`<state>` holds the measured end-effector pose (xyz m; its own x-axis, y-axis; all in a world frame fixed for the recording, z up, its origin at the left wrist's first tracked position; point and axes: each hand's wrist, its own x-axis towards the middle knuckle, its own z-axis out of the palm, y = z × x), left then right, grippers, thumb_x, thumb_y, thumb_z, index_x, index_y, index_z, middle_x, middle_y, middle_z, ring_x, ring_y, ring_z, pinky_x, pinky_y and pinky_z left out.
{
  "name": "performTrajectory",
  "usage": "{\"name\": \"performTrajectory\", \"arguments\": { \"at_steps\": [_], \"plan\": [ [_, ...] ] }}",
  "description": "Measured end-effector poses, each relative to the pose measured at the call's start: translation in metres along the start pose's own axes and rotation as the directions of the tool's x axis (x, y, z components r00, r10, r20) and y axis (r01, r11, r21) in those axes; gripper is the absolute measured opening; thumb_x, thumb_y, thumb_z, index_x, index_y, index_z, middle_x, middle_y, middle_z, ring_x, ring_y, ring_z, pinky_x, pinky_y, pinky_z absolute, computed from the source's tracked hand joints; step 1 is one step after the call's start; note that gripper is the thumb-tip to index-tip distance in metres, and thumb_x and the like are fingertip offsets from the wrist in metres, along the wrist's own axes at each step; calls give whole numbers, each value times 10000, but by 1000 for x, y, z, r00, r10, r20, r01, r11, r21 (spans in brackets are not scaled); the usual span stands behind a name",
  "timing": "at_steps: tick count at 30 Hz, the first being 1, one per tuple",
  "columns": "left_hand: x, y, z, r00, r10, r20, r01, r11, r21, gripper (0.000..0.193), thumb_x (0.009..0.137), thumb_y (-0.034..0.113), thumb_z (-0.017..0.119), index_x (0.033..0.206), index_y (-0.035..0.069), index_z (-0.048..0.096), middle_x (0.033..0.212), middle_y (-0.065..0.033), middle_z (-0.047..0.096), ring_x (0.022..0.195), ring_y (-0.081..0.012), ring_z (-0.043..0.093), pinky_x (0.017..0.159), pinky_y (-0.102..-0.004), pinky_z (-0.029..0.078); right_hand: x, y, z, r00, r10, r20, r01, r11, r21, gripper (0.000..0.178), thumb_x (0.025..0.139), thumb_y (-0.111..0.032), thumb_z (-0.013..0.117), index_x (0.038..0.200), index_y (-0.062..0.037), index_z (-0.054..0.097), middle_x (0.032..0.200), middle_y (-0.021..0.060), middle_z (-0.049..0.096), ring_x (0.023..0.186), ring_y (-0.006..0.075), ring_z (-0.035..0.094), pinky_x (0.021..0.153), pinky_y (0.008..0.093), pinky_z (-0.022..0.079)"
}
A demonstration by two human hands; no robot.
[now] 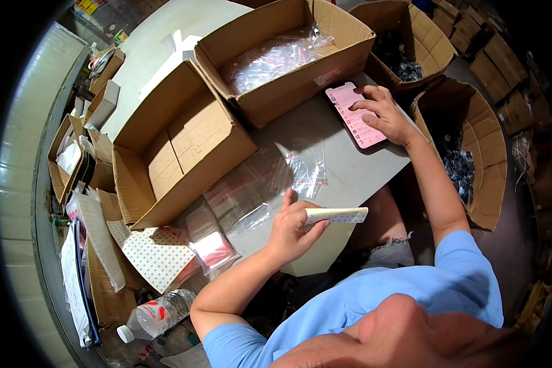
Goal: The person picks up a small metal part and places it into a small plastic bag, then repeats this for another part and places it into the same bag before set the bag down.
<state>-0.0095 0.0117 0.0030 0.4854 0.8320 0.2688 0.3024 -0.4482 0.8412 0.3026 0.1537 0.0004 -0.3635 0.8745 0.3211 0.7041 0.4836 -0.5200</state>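
The left hand (290, 232) holds a narrow label strip (337, 214) in a closed grip: the thumb lies on top and the fingers curl beneath one end. The strip points to the right, roughly level, above the near edge of the table (349, 175). A pale sheet (322, 248) lies on the table directly under the hand and strip.

The right hand (383, 113) rests on a phone (354, 115) with a pink screen. The phone lies flat on the far right part of the table, just beside a box of bags (288, 52). The fingers spread over the phone's right edge and the grip is open; the thumb touches the screen.

Clear bags (276, 184) lie scattered on the table between the two hands. One bag with red contents (211, 245) lies to the left of the left hand, beside a dotted label sheet (156, 254).

An empty box (178, 144) stands open at the left of the table. Two boxes of dark parts (460, 159) stand off the table to the right. A plastic bottle (156, 316) lies on its side at the lower left.
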Motion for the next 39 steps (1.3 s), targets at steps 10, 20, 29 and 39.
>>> {"name": "performTrajectory", "arguments": {
  "at_steps": [10,20,29,39],
  "plan": [
    [0,0,0,1000,7,-8,-7,1000,1,82,763,72,746,818,46,692,797,-50,662,740,-194,636,1113,-481,215,-3,3,-4,999,-47,10,46,996,71,338,876,-400,556,1017,-131,704,1342,121,467,1293,330,304,1108,439,206],
    [-1,-2,0,1000,11,-3,-11,1000,3,84,767,79,744,829,49,696,801,-49,664,749,-199,640,1117,-486,210,0,-1,0,999,-44,-22,45,998,48,345,865,-413,555,984,-131,714,1343,108,467,1295,327,291,1112,439,196],
    [-2,-2,0,1000,4,-1,-4,1000,-3,92,768,79,744,842,55,695,809,-46,664,764,-201,643,1118,-494,203,-4,0,-1,996,-72,-52,73,997,18,379,857,-473,560,963,-146,720,1366,93,467,1283,340,285,1112,450,189],
    [-2,-2,0,1000,13,-1,-13,1000,0,88,774,81,739,842,56,689,822,-45,665,774,-199,648,1115,-509,202,-5,-2,-1,982,-149,-115,143,988,-59,531,832,-619,523,955,-147,734,1375,62,469,1280,335,283,1112,451,187]
  ]
}}
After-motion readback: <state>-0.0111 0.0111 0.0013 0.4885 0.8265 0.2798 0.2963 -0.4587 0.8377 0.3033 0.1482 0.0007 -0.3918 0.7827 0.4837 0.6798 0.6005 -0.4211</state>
